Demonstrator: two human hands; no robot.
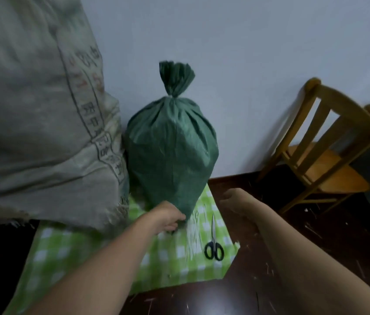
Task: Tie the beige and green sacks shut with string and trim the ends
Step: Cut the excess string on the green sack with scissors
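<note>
The green sack (170, 151) stands upright on a green checked cloth (70, 253) against the wall, its neck gathered and cinched tight. The large beige sack (36, 114) with printed characters stands to its left, touching it; its top is out of view. My left hand (168, 218) grips the green sack's bottom front corner. My right hand (234, 201) hovers just right of the sack's base, fingers loosely apart and holding nothing. Pale strands of string (193, 233) lie on the cloth. Black-handled scissors (213, 243) rest on the cloth to the right of them.
A wooden chair (329, 142) stands at the right on the dark floor (259, 223). A pale wall (236, 53) rises right behind the sacks. Small bits of litter dot the floor.
</note>
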